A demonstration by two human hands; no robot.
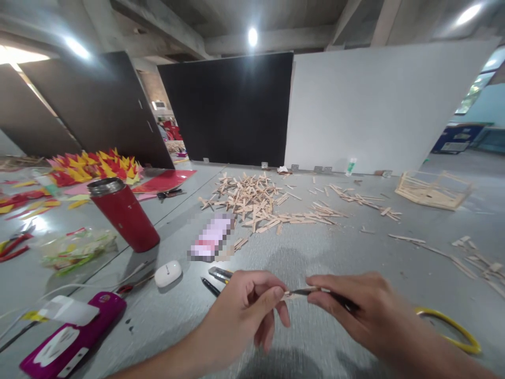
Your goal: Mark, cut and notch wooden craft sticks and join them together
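My left hand (252, 308) pinches a small pale wooden piece (290, 296) between thumb and index finger, above the grey table. My right hand (355, 305) grips a slim dark pointed tool (302, 291), its tip touching the wooden piece or right beside it. Another sliver of light wood shows at the right fingertips. The tool's exact kind is hard to make out, since the fingers cover much of it. Beyond the hands lies a loose heap of wooden sticks (252, 197). Behind my left hand are a utility knife (220, 273) and a black pen (210, 286).
On the left stand a red bottle (126, 216), a white earbud case (168, 273) and a purple power strip (79, 337) with cables. A blurred phone (213, 237) lies mid-table. At right are a yellow loop (453, 329), scattered sticks and a wooden frame model (434, 192).
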